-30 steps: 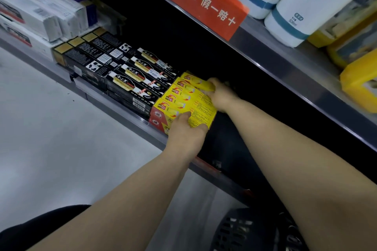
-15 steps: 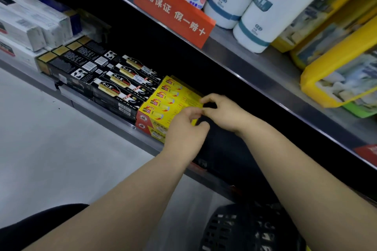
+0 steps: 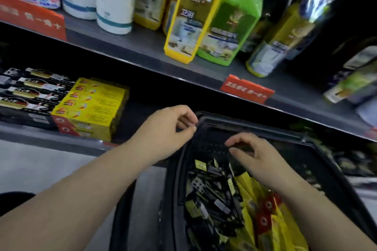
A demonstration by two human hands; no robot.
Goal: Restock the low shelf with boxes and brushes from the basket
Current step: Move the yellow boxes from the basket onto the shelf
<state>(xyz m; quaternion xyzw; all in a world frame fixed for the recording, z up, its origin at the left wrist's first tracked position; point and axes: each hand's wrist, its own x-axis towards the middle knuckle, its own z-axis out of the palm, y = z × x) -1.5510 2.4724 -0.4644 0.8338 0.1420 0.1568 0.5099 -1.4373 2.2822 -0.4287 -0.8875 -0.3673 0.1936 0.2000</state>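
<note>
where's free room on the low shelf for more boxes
The low shelf is bare right of the yellow boxes, up to the basket rim. Left of them, black boxes fill it. The basket itself is crowded.

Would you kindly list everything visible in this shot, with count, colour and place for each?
yellow boxes: one stack, yellow with red ends, low shelf
black boxes: several, black and gold, low shelf, left of the yellow stack
basket: one, black, below the shelf
loose packs: many, black, inside the basket
yellow packs: several, yellow with red, basket's right side
white containers: three, white, upper shelf
tall packages: several, yellow and green, upper shelf
red tags: two, shelf edge
left hand: empty, at basket rim
right hand: empty, over the basket
</note>
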